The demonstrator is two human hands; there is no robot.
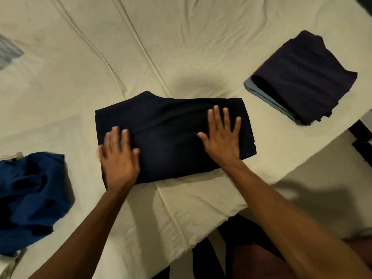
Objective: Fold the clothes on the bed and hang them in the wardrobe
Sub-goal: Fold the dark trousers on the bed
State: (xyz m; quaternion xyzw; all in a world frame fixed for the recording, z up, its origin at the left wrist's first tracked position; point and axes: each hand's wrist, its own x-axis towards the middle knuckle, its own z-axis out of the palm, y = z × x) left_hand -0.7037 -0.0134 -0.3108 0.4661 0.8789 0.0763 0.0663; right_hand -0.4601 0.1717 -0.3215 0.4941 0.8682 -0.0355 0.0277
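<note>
Two hands are laid flat on the folded dark garment (171, 133) at the near edge of the bed (181, 47); left hand (118, 158) and right hand (221, 137) are spread, fingers straight, nothing grasped, apparently to press the fold flat; a folded stack (302, 77) is set aside at right, likely done; a crumpled blue garment (32, 188) is left unfolded at left.

Folded dark navy garment (173, 133) flat on cream bed sheet (181, 47) — left hand (118, 158) pressed flat on its left end, right hand (222, 137) flat on right part, fingers spread. Crumpled blue garment (32, 188) at left edge; folded dark stack (302, 77) over light-blue piece (254, 89) well apart, upper right
</note>
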